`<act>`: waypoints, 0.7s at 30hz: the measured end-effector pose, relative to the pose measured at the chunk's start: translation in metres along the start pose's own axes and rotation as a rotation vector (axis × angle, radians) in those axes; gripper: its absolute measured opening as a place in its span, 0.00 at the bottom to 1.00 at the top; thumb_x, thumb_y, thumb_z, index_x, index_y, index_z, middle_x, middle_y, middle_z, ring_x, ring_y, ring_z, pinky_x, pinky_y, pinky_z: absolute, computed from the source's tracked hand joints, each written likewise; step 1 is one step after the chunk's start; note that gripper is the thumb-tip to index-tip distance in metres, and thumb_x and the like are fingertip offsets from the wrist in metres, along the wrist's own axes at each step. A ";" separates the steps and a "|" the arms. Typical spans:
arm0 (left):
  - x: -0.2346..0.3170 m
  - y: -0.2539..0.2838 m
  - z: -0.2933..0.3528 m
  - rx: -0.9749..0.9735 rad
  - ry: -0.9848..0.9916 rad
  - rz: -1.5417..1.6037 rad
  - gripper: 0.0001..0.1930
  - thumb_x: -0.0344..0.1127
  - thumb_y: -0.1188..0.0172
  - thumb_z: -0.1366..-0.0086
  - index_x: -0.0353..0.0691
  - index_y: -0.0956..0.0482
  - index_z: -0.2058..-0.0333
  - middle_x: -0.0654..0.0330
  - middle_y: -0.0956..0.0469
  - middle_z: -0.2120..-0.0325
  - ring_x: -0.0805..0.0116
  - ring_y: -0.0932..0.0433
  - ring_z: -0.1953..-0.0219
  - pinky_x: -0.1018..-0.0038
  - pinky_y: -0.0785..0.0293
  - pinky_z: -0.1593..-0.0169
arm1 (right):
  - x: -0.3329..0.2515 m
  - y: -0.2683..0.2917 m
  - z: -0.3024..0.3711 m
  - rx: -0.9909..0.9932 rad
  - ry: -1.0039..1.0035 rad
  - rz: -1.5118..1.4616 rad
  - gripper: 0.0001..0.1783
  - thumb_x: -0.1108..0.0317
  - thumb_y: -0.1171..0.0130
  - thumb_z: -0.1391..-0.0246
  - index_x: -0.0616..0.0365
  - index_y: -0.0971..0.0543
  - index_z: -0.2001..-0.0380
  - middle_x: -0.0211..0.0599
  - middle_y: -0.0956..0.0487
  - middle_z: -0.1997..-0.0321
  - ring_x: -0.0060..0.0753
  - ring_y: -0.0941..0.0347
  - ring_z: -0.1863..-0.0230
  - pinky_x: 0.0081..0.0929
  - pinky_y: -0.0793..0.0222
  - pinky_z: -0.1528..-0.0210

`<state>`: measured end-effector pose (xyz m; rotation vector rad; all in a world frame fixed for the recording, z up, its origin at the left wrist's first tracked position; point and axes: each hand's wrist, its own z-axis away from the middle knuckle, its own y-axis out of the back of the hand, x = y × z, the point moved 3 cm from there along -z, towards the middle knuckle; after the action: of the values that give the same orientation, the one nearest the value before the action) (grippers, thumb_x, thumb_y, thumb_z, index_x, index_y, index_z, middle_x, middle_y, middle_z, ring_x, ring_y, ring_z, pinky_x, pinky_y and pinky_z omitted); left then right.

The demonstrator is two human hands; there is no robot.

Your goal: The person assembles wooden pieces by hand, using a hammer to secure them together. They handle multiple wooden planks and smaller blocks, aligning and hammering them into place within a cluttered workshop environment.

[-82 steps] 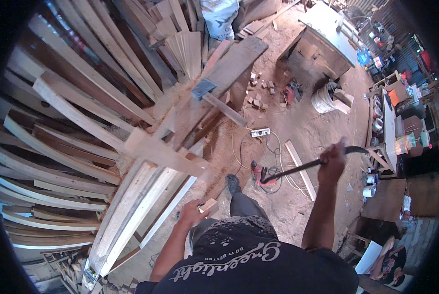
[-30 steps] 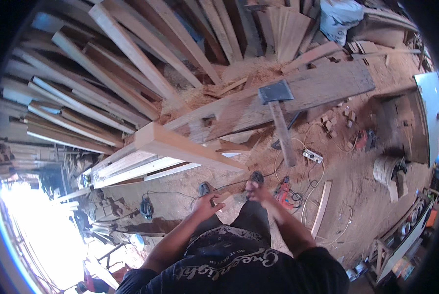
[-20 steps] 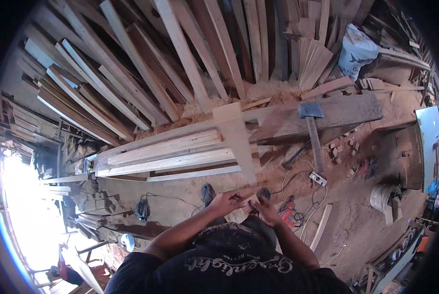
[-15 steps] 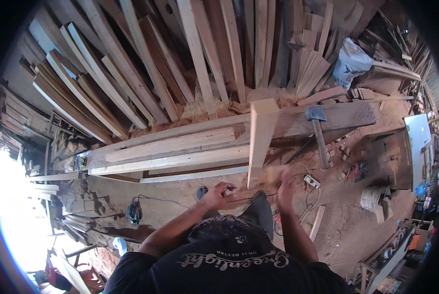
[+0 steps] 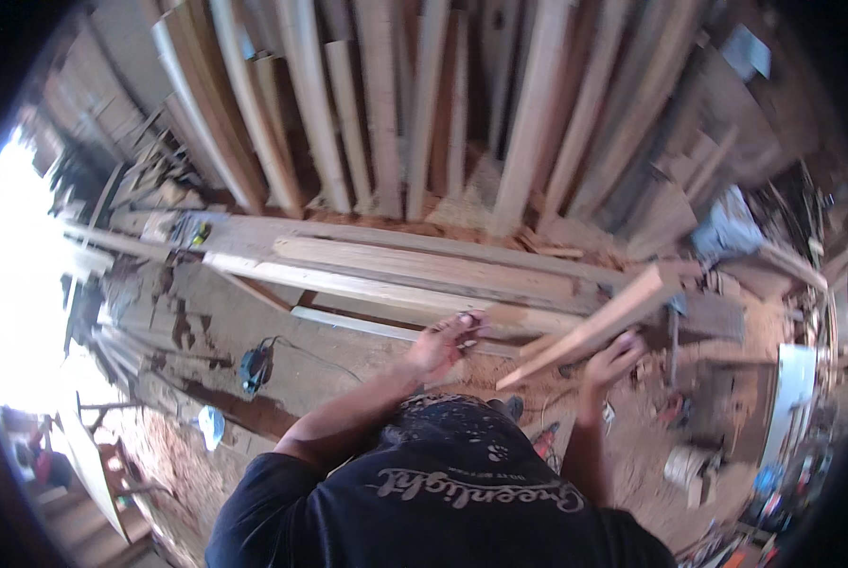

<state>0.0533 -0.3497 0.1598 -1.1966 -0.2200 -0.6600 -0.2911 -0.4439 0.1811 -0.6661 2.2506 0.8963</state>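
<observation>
A squared wooden beam (image 5: 599,322) slants across the right part of the bench, its near end jutting toward me. Close to its right side is my right hand (image 5: 611,362), its fingers bent and blurred; whether it touches the beam I cannot make out. My left hand (image 5: 440,346) is left of the beam's near end, above the frame's front rail, with fingers curled together around something small and dark that I cannot identify. Partly hidden by the beam, a hammer (image 5: 673,346) lies at the bench's right end.
A long wooden bench (image 5: 613,275) carries a pale plank (image 5: 396,263) and a long light rail (image 5: 329,279). Tall boards (image 5: 381,114) lean behind it. A corded power tool (image 5: 256,364) sits on the floor at left; a white sack (image 5: 727,222) stands at far right.
The whole view has turned, shifting the bench within the picture. The beam now slants rightward instead of pointing nearly straight at me. Both hands appear higher in the picture, the right one farther right.
</observation>
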 end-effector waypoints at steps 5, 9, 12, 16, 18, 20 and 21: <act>0.002 0.002 0.005 0.023 0.006 -0.006 0.21 0.41 0.47 0.20 0.39 0.26 0.35 0.57 0.32 0.31 0.62 0.36 0.28 0.63 0.35 0.29 | -0.184 -0.081 0.105 -1.065 0.254 -0.190 0.19 0.61 0.44 0.31 0.62 0.24 0.43 0.58 0.19 0.47 0.59 0.22 0.45 0.50 0.27 0.43; 0.047 0.026 0.005 0.051 -0.306 -0.311 0.27 0.42 0.45 0.21 0.41 0.33 0.28 0.54 0.49 0.22 0.59 0.46 0.23 0.62 0.37 0.29 | -0.221 -0.149 0.105 -1.329 -0.001 -0.281 0.16 0.66 0.46 0.31 0.61 0.23 0.45 0.61 0.18 0.48 0.61 0.21 0.45 0.51 0.27 0.42; 0.075 0.035 0.022 0.253 -0.244 -0.387 0.32 0.48 0.41 0.23 0.40 0.35 0.27 0.54 0.41 0.26 0.58 0.44 0.24 0.64 0.41 0.27 | -0.204 -0.195 0.091 -1.232 0.274 -0.114 0.16 0.64 0.46 0.30 0.58 0.22 0.45 0.56 0.19 0.46 0.58 0.23 0.43 0.51 0.27 0.43; 0.089 0.083 0.036 0.278 -0.102 -0.272 0.34 0.55 0.38 0.26 0.44 0.32 0.29 0.57 0.25 0.36 0.60 0.27 0.35 0.64 0.31 0.35 | -0.223 -0.219 0.061 -1.159 0.722 0.264 0.25 0.51 0.39 0.33 0.54 0.23 0.40 0.52 0.24 0.37 0.54 0.29 0.38 0.49 0.30 0.38; 0.083 0.103 0.039 0.361 -0.107 -0.225 0.28 0.56 0.38 0.27 0.45 0.25 0.38 0.62 0.21 0.48 0.69 0.22 0.48 0.68 0.26 0.44 | -0.210 -0.230 0.053 -1.276 0.803 0.418 0.31 0.46 0.38 0.35 0.52 0.25 0.36 0.51 0.24 0.35 0.54 0.29 0.35 0.49 0.30 0.36; 0.076 0.122 0.037 0.458 -0.104 -0.186 0.27 0.57 0.38 0.27 0.45 0.26 0.40 0.62 0.21 0.50 0.70 0.21 0.52 0.68 0.25 0.47 | -0.208 -0.236 0.050 -1.305 0.775 0.282 0.32 0.44 0.36 0.37 0.52 0.24 0.37 0.50 0.22 0.37 0.56 0.31 0.33 0.52 0.32 0.34; 0.074 0.127 0.035 0.567 -0.166 -0.108 0.27 0.56 0.38 0.27 0.45 0.27 0.40 0.63 0.22 0.50 0.71 0.22 0.53 0.68 0.25 0.48 | -0.213 -0.237 0.047 -1.310 0.761 0.209 0.33 0.43 0.35 0.38 0.52 0.23 0.38 0.50 0.21 0.38 0.57 0.32 0.32 0.54 0.33 0.33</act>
<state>0.1920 -0.3183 0.1094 -0.6945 -0.5741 -0.5407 0.0222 -0.5151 0.2027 -1.5151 2.0523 2.6119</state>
